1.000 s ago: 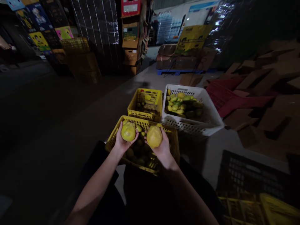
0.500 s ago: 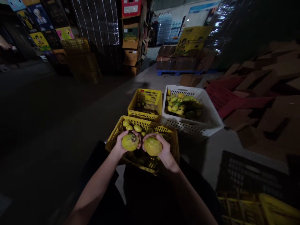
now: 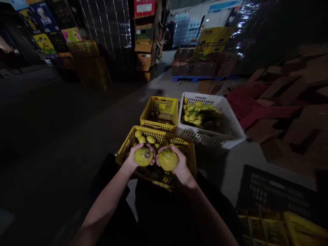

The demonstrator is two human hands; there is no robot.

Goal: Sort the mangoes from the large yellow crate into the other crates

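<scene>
held over the yellow crate (image 3: 191, 155)
left hand (image 3: 131, 158) clasps a dark-spotted fruit (image 3: 142, 158); right hand (image 3: 181, 162) clasps a greenish-yellow fruit (image 3: 168, 161)

Printed cartons (image 3: 44, 43) stand piled at ten o'clock; a dark plastic-wrapped stack (image 3: 109, 37) gleams at eleven. Cardboard boxes (image 3: 143, 63) rise in a column toward twelve. At one, a blue pallet (image 3: 194, 79) bears packages (image 3: 196, 68). Toward three, loose cardboard (image 3: 302, 123) lies beside a red crate (image 3: 256, 110).

Holds, cupped in the left hand (image 3: 131, 158), a rounded yellow-green fruit (image 3: 142, 157) with a dark patch facing up, and, just beside it in the right hand (image 3: 181, 160), a lumpy dull-yellow fruit (image 3: 168, 160).
</scene>
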